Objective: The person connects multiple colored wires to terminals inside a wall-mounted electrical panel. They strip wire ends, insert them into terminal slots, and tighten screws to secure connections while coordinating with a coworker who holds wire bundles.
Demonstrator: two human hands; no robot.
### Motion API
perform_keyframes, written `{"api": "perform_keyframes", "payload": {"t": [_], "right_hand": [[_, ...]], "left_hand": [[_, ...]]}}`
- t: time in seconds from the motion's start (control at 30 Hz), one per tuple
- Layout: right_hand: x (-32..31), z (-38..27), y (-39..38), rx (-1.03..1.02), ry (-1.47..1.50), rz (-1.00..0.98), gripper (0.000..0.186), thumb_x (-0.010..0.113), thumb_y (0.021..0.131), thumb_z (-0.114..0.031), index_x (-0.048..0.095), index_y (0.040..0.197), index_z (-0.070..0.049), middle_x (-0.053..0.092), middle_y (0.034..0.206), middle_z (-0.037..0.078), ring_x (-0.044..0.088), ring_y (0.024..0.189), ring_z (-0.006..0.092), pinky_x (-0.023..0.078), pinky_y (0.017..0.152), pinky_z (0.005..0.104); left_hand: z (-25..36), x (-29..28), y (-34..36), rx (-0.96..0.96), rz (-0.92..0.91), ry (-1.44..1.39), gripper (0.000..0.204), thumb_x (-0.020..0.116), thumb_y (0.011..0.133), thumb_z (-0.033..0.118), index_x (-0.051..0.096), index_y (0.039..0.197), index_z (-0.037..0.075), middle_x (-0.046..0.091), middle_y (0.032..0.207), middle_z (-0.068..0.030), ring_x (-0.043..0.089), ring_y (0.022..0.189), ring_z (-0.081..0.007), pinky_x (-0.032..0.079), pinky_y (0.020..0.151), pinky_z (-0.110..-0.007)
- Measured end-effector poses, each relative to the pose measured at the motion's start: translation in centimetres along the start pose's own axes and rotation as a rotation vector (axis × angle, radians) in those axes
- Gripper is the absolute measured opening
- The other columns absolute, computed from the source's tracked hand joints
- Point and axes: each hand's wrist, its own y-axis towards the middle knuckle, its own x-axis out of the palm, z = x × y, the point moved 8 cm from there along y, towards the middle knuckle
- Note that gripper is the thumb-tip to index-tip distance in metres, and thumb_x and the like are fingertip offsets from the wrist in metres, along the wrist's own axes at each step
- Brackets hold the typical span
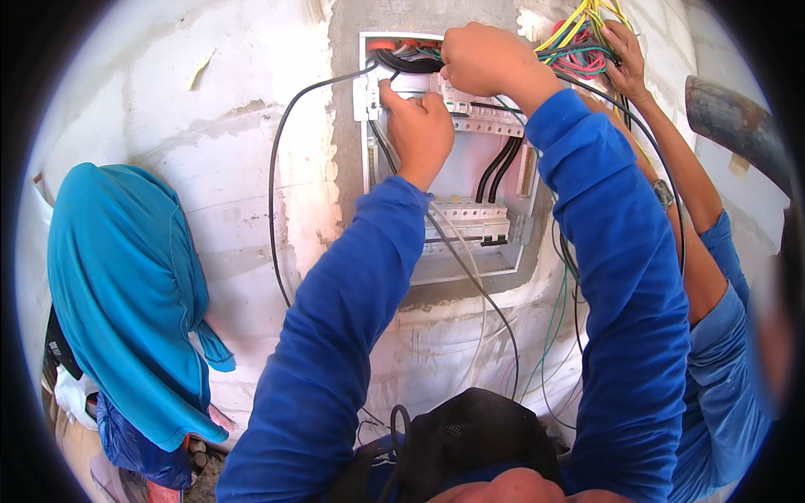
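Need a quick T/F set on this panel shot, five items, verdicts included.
1. The wearer's left hand is at the upper left of the white distribution box. True.

2. The wearer's right hand is lower in the picture than the left. False: the right hand is higher.

3. A co-worker's hand is at the bundle of coloured wires. True.

4. A teal garment lies to the right of the box. False: the teal garment is on the left.

5. The wearer's sleeves are red. False: the sleeves are blue.
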Motion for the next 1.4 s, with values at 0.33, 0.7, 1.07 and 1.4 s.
{"api": "perform_keyframes", "payload": {"t": [0.33,0.7,1.07,1.4], "right_hand": [[-0.9,-0.7,-1.3,0.006,-0.048,0.005,0.025,0.07,0.083,-0.014,0.081,0.103,-0.003,0.079,0.1,0.022,0.078,0.093,0.0387,0.062,0.081,0.0469],[0.3,-0.1,-0.8,0.012,-0.022,0.049,0.026,0.074,0.092,-0.026,0.08,0.097,-0.001,0.076,0.09,0.026,0.076,0.087,0.0436,0.06,0.081,0.0517],[0.6,-0.2,-0.8,0.035,-0.052,-0.029,0.021,0.07,0.087,-0.017,0.08,0.1,-0.004,0.078,0.097,0.021,0.077,0.092,0.0393,0.061,0.081,0.0479],[0.1,-0.9,-0.3,-0.057,-0.038,-0.001,0.025,0.07,0.096,-0.029,0.081,0.1,-0.007,0.078,0.094,0.022,0.076,0.091,0.0418,0.059,0.084,0.0508]], "left_hand": [[-1.4,0.7,-0.6,-0.098,-0.06,-0.44,0.067,0.062,0.103,0.01,0.023,0.157,0.0,0.06,0.077,-0.0028,0.049,0.066,-0.0068,0.038,0.062,-0.025],[-0.4,0.5,-1.1,-0.371,-0.089,-0.809,0.067,0.061,0.096,0.012,0.03,0.155,0.009,0.053,0.08,-0.0026,0.045,0.061,-0.0085,0.034,0.048,-0.027],[-0.1,0.1,-1.4,-0.448,-0.183,-1.029,0.079,0.058,0.091,0.0,0.024,0.161,0.011,0.041,0.071,0.0012,0.039,0.055,-0.0085,0.031,0.045,-0.026],[-0.5,0.6,-2.1,-0.461,-0.251,-1.184,0.083,0.056,0.094,0.0,0.019,0.165,0.022,0.04,0.067,-0.0002,0.036,0.049,-0.0118,0.033,0.045,-0.029]]}}
